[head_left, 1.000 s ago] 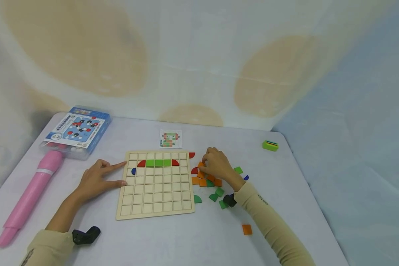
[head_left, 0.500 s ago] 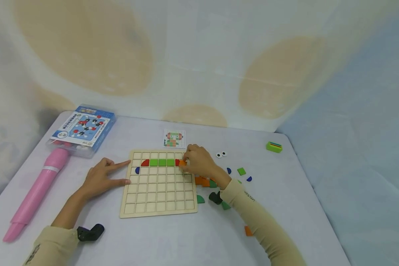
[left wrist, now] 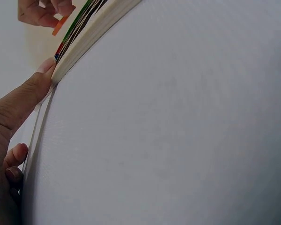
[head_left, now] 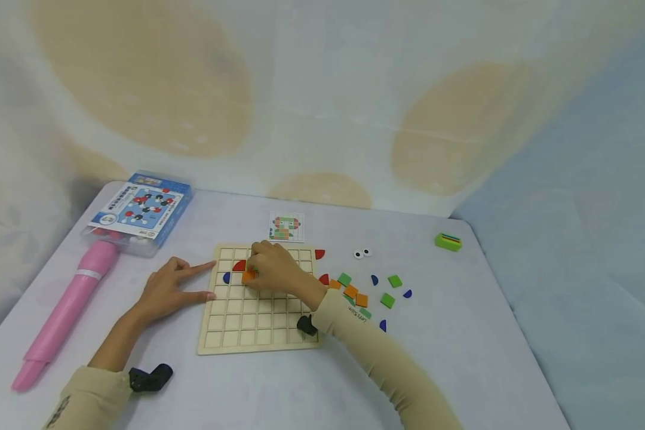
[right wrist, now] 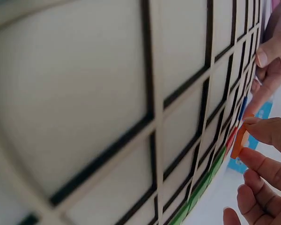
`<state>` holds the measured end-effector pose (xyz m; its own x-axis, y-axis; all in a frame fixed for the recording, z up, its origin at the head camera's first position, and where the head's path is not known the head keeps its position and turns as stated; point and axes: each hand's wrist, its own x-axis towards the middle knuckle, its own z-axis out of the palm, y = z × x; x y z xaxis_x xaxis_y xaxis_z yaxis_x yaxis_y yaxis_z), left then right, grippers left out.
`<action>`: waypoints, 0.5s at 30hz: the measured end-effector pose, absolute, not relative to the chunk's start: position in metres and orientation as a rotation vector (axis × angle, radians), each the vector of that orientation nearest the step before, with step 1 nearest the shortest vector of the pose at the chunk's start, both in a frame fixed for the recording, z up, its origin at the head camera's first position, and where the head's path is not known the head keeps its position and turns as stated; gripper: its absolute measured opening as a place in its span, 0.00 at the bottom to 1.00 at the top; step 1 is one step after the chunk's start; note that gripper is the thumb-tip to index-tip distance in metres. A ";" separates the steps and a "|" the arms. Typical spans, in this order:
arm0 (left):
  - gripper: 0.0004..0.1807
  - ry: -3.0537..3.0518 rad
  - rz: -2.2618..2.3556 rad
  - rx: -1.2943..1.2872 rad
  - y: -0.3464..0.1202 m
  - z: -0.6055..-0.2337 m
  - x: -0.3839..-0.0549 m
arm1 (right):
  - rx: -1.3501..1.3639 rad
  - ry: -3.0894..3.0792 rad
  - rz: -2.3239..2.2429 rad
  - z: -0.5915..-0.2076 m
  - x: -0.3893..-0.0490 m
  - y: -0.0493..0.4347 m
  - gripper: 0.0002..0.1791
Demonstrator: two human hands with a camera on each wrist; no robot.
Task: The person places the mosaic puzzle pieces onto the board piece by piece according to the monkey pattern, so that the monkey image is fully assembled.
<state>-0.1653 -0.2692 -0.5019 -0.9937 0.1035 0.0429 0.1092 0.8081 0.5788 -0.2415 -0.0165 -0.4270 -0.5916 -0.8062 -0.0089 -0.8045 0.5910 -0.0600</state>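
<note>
A wooden grid board (head_left: 236, 322) lies on the table. Near its upper left sit a red quarter-round tile (head_left: 239, 266) and a blue half-round tile (head_left: 226, 278). My right hand (head_left: 279, 269) pinches an orange square tile (head_left: 248, 276) between thumb and finger just over the board, beside the red tile; the right wrist view shows the orange tile (right wrist: 240, 139) held on edge. Green tiles (right wrist: 210, 176) lie in the same row, mostly hidden by the hand in the head view. My left hand (head_left: 166, 286) touches the board's left edge with straight thumb and index finger.
Right of the board lie loose orange tiles (head_left: 350, 291), green tiles (head_left: 387, 300), blue half-rounds (head_left: 407, 294) and eye discs (head_left: 358, 254). A pattern card (head_left: 287, 227) is behind the board. At left are a boxed set (head_left: 145, 209) and a pink umbrella-like object (head_left: 64, 310).
My right hand has gone from the loose tiles to the upper left of the board, carrying an orange square tile. The left hand stays at the board's edge.
</note>
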 end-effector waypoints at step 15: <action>0.42 -2.956 -0.936 -0.192 -0.268 -0.501 -0.164 | -1.390 2.771 0.011 -0.437 -0.239 -0.041 0.13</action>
